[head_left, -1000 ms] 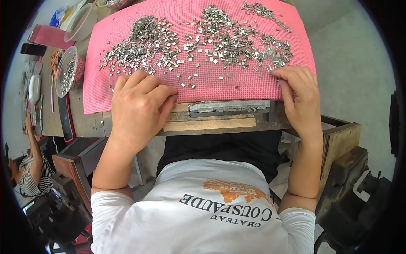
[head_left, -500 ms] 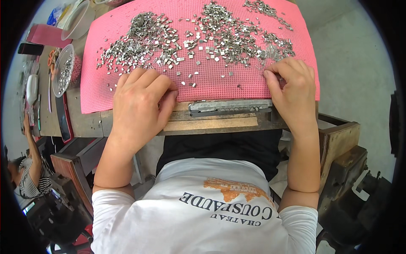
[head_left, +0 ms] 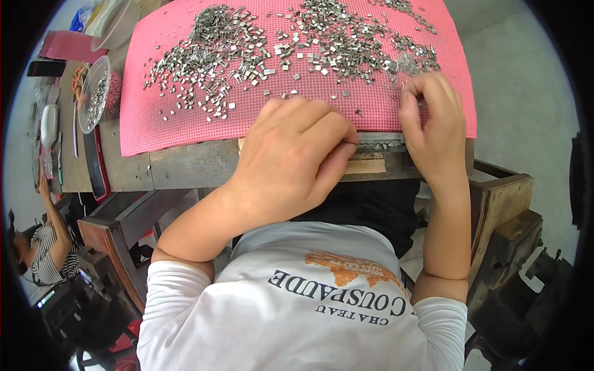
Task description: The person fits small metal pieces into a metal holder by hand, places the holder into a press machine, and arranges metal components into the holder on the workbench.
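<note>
My left hand [head_left: 294, 151] is over the table's front edge, thumb and forefinger pinched together at a slotted grey metal bar [head_left: 385, 142]. Whatever that pinch holds is too small or hidden to make out. Much of the bar lies under this hand; small pieces show along its right part. My right hand [head_left: 438, 127] is at the bar's right end, thumb and forefinger curled together over a pink mesh mat [head_left: 179, 135]. Its fingertips are close to thin wire-like bits [head_left: 405, 63], and anything between them cannot be seen. Small silvery metal pieces [head_left: 216, 55] lie heaped on the mat.
A second heap of metal pieces [head_left: 346, 46] spreads across the mat's right half. To the left are a clear tub [head_left: 96, 102] of small parts, a red-edged phone [head_left: 94, 161], orange scissors [head_left: 78, 80] and a white bowl [head_left: 117, 28]. Another person [head_left: 52, 247] sits far left.
My left hand has moved right, from the mat's front edge to the metal bar, covering much of it. My right hand has shifted slightly up and right. The view has shifted a little.
</note>
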